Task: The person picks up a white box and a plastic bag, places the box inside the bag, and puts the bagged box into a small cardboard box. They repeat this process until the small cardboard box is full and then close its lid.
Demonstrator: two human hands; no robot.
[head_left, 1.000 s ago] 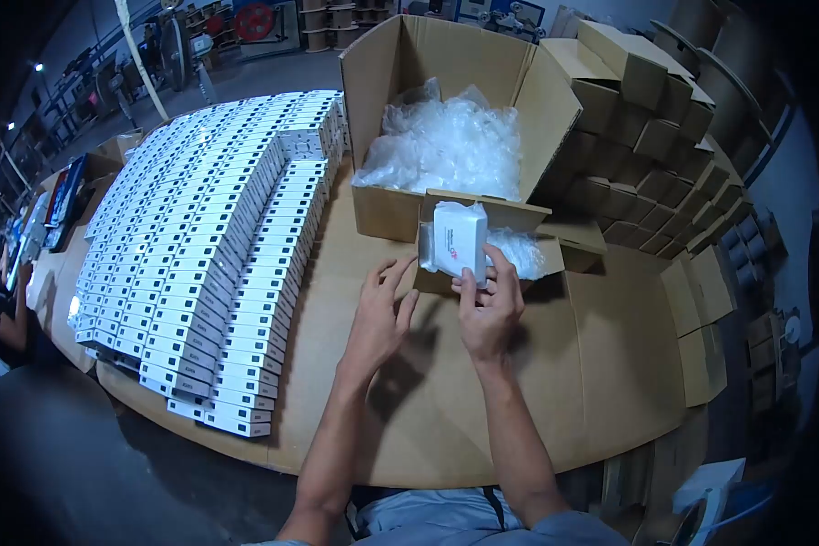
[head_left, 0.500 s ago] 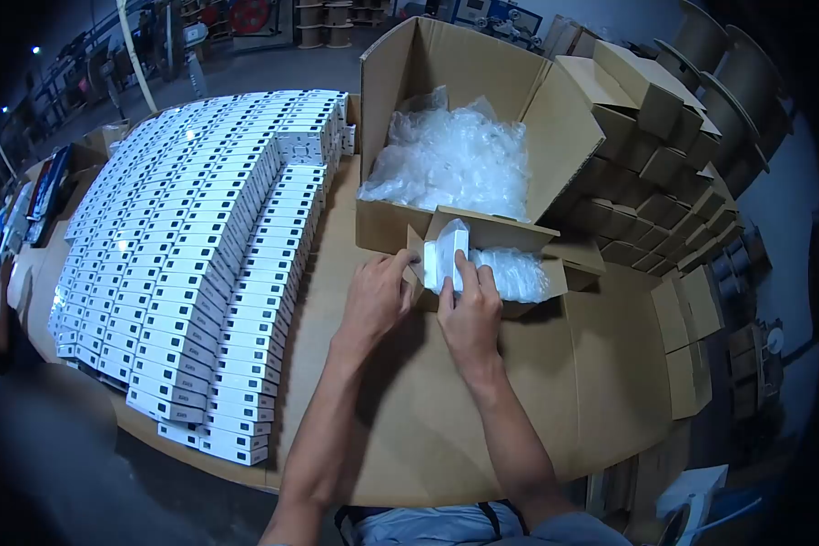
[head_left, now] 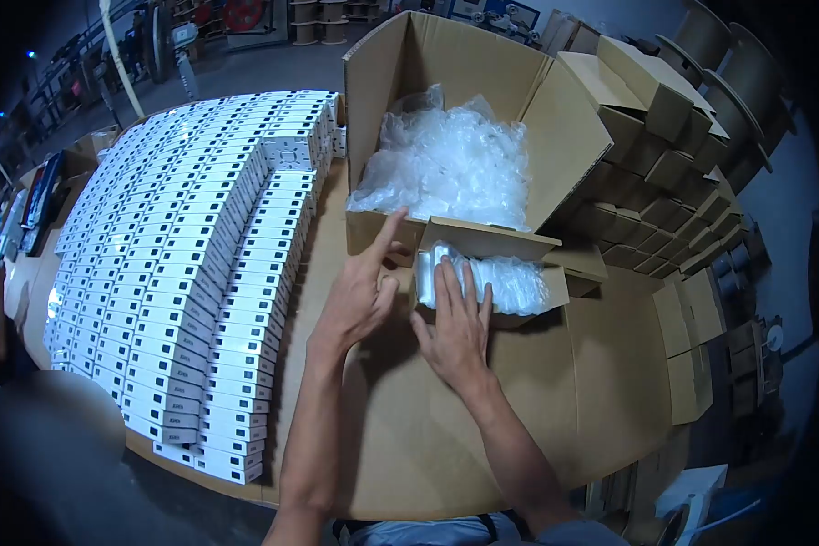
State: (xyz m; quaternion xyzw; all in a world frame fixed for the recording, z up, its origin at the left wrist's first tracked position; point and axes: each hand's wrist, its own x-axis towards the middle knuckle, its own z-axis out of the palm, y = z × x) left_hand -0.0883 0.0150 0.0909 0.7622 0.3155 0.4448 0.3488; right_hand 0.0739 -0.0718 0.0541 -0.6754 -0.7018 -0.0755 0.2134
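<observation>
A small open carton (head_left: 555,284) stands on the table, filled with white boxes in clear bubble bags (head_left: 510,282). My right hand (head_left: 457,332) lies over its left part, fingers spread on the bagged boxes. To the left of this carton is my left hand (head_left: 359,296), its index finger stretched toward the large box and its other fingers curled. Nothing shows in its grasp. Behind both hands, a large cardboard box (head_left: 482,59) holds a heap of clear bubble bags (head_left: 455,159).
Long rows of stacked white boxes (head_left: 182,246) cover the left of the table (head_left: 409,446). Folded brown cartons (head_left: 646,164) are piled at the right back. A blurred person (head_left: 50,428) is at the lower left. Large spools (head_left: 733,100) stand beyond.
The white bagged box that my right hand held upright now lies down in the small carton. My right hand has spread flat; my left has left the carton's edge and extended its index finger.
</observation>
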